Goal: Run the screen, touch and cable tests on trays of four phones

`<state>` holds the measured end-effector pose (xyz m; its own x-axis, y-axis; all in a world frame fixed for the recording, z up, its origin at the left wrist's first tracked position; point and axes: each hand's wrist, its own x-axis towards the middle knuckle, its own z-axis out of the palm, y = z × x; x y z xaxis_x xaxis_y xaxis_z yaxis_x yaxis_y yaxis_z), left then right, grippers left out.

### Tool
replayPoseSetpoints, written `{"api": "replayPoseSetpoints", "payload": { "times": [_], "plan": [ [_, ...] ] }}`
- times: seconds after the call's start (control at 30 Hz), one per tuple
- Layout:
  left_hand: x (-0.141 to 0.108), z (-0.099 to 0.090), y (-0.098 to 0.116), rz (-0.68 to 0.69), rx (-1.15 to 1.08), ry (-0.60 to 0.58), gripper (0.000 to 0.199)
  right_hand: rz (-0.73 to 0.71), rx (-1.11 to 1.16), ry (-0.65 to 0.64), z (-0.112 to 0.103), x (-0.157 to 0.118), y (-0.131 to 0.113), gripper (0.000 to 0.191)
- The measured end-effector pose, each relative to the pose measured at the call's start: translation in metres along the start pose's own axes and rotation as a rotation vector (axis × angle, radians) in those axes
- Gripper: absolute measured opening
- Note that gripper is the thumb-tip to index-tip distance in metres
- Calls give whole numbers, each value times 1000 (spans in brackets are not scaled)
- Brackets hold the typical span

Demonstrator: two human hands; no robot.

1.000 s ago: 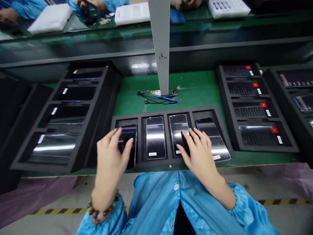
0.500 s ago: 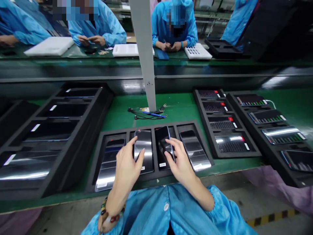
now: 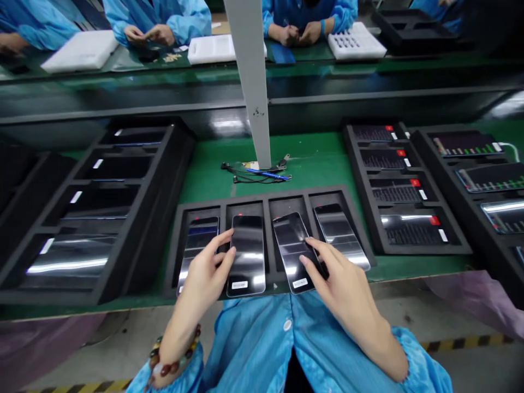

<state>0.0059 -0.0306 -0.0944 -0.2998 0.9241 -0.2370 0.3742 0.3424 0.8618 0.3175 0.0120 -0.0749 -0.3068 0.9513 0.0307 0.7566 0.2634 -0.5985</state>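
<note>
A black foam tray (image 3: 266, 204) in front of me has several compartments with dark-screened smartphones. My left hand (image 3: 207, 267) grips the left edge of the second smartphone from the left (image 3: 248, 251), thumb and fingertips at its side. The bottom end of this phone, with a small white label, lies over the tray's front rim. My right hand (image 3: 338, 273) has the right edge of the third smartphone (image 3: 292, 248), thumb on the screen. That phone sits tilted, its labelled bottom end also over the front rim. The outer smartphones, left (image 3: 198, 240) and right (image 3: 341, 234), rest in their compartments.
Foam trays with phones stand left (image 3: 145, 218) and right (image 3: 442, 232); a further right tray (image 3: 446, 174) has lit phones and a white cable. A grey post (image 3: 256, 87) rises behind a blue pen (image 3: 268, 174) and black cables. Co-workers in blue sit across the bench.
The two middle phones have come up and toward me, over the tray's front rim. The third now leans with its top to the left. The view has tipped downward.
</note>
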Motion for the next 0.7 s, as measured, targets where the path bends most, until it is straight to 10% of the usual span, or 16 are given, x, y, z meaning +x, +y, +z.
{"api": "replayPoseSetpoints", "payload": {
  "times": [0.23,0.33,0.47,0.57,0.7],
  "plan": [
    [34,-43,35,387,617,142,47,-434,-81,-61,-27,85,-4,26],
    [61,-57,45,340,697,178,49,-611,-345,-253,-3,169,-44,25],
    [61,-60,43,359,719,170,47,-637,-573,-200,35,246,-98,33],
    [36,-57,33,445,715,156,42,-642,-581,-196,29,240,-101,34],
    [2,-28,24,574,676,98,37,-465,-510,-193,-11,159,-41,44]
  ]
}}
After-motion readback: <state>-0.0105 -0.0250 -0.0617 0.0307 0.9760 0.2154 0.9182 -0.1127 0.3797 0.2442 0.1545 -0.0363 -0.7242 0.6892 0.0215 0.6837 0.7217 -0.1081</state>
